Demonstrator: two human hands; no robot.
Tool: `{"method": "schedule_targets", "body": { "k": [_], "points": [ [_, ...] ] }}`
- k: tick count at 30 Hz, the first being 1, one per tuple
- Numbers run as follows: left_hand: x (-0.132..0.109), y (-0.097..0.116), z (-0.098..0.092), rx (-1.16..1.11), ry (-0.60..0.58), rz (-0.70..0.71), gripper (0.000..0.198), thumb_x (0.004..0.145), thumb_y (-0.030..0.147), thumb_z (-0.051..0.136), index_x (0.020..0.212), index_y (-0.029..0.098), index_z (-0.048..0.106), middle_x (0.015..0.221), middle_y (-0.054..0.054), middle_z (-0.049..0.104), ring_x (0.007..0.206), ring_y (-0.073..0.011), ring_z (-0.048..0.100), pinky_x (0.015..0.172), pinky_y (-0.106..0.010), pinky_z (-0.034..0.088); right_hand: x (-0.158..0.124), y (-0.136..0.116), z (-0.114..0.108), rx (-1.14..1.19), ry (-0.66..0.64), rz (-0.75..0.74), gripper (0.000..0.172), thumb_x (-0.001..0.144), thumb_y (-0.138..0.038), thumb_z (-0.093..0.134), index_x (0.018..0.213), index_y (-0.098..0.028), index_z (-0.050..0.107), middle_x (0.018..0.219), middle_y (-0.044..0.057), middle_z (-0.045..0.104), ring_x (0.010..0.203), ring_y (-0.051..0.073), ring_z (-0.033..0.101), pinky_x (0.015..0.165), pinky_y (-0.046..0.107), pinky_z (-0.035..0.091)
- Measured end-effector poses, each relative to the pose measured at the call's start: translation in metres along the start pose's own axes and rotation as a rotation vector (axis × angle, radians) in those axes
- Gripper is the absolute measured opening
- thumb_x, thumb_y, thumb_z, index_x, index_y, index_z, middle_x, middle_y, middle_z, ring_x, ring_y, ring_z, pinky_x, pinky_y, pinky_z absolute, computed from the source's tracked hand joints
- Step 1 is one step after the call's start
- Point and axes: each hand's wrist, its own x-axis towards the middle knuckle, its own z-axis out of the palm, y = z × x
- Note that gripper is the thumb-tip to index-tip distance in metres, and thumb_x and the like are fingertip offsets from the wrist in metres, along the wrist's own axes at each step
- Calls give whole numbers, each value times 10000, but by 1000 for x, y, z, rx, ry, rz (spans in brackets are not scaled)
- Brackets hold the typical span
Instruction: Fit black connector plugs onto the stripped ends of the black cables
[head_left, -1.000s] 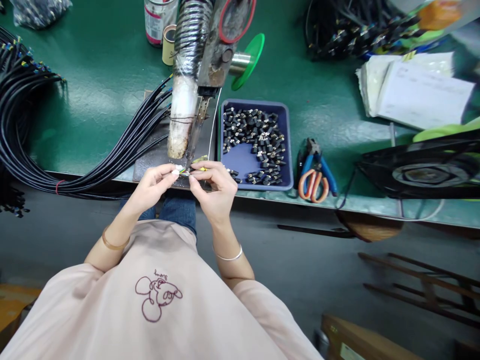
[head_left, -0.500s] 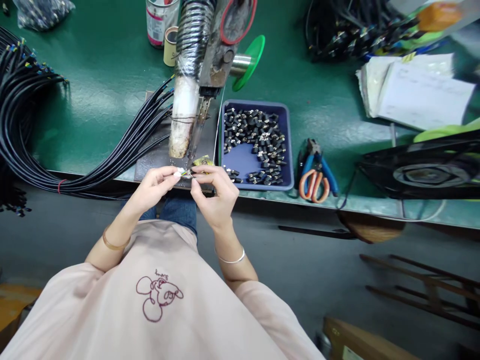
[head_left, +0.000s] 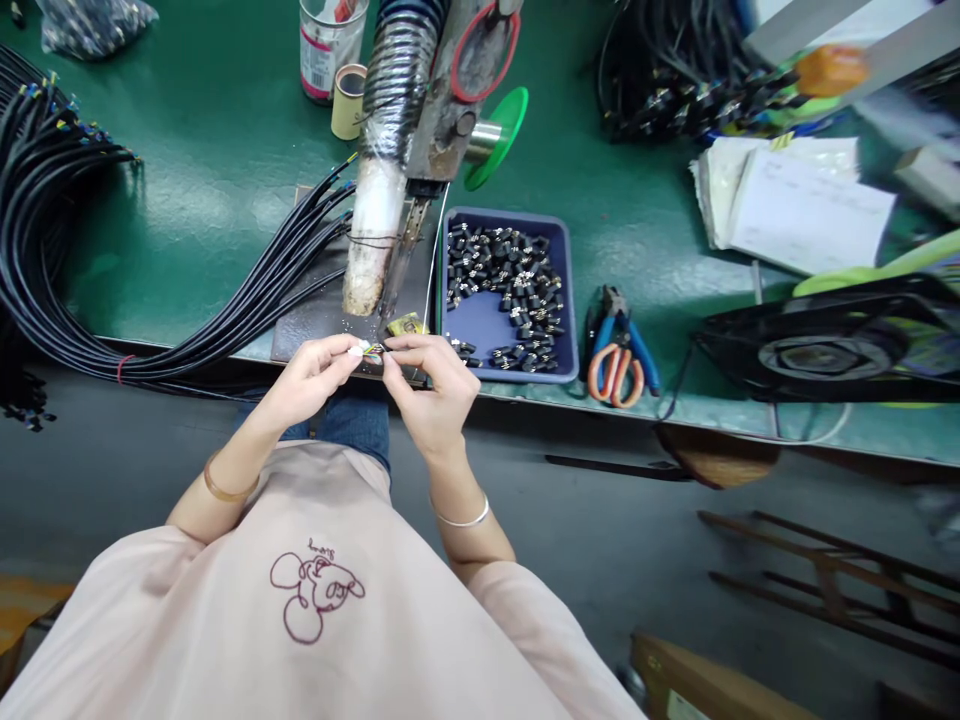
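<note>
Fingertips nearly meet at the bench's front edge. My left hand (head_left: pixel 319 378) is closed in a pinch on thin coloured wires (head_left: pixel 370 350), with white coverings on the thumb and a finger. From the right, my right hand (head_left: pixel 433 385) pinches a small dark connector at the wires' ends; the fingers mostly hide it. Just beyond both hands, a soldering iron (head_left: pixel 405 250) points down from its clamp, beside a fume hose (head_left: pixel 369 235) with a whitish nozzle. A small yellow piece (head_left: pixel 406 325) lies behind my right fingers.
A blue tray (head_left: pixel 568 300) of black connectors stands right of the iron, with pliers (head_left: pixel 616 350) beyond it. Bundled black cables (head_left: pixel 202 340) curve in from the left. Behind are a solder spool (head_left: pixel 499 140), a cup (head_left: pixel 330 55), papers (head_left: pixel 810 215) and a black fan-like device (head_left: pixel 832 345).
The camera view has shifted slightly, so the bench items sit a little lower. Both hands stay together in the same pinch, and the coloured wires between them show more.
</note>
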Motion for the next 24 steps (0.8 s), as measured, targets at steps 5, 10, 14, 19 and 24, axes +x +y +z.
{"method": "schedule_targets", "body": {
  "k": [5, 10, 14, 19, 24],
  "points": [
    [1, 0, 0, 21, -8, -21, 456, 865, 610, 594, 816, 162, 529, 585, 88, 278, 474, -55, 223, 414, -219, 165, 0, 1, 0, -32, -6, -16, 158, 844, -73, 647, 775, -214, 627, 843, 18, 738, 804, 155, 714, 748, 319, 594],
    [1, 0, 0, 11, -3, -53, 448, 860, 601, 600, 804, 164, 516, 574, 94, 267, 470, -52, 210, 416, -216, 162, 0, 2, -1, -75, -15, -63, 169, 842, -53, 640, 787, -212, 620, 852, 28, 741, 802, 149, 717, 740, 297, 596],
    [2, -1, -1, 4, -4, -53, 440, 862, 575, 611, 979, 157, 541, 550, 109, 266, 455, -57, 207, 421, -213, 173, 0, 2, -2, -94, -15, -89, 168, 839, -45, 649, 793, -202, 617, 859, 40, 744, 811, 142, 719, 740, 275, 593],
    [5, -3, -3, 85, 26, 1, 381, 893, 519, 584, 978, 149, 571, 546, 96, 303, 460, -63, 247, 438, -221, 208, 2, 2, -3, -72, -20, -56, 161, 845, -61, 645, 787, -209, 619, 856, 26, 745, 813, 151, 723, 756, 301, 598],
    [7, -2, -2, 192, 75, 18, 346, 902, 488, 560, 935, 145, 586, 551, 80, 331, 482, -73, 274, 458, -228, 225, 2, 3, -2, -100, -19, -54, 153, 849, -75, 640, 786, -214, 630, 865, 28, 751, 815, 160, 730, 753, 307, 600]
  ]
}}
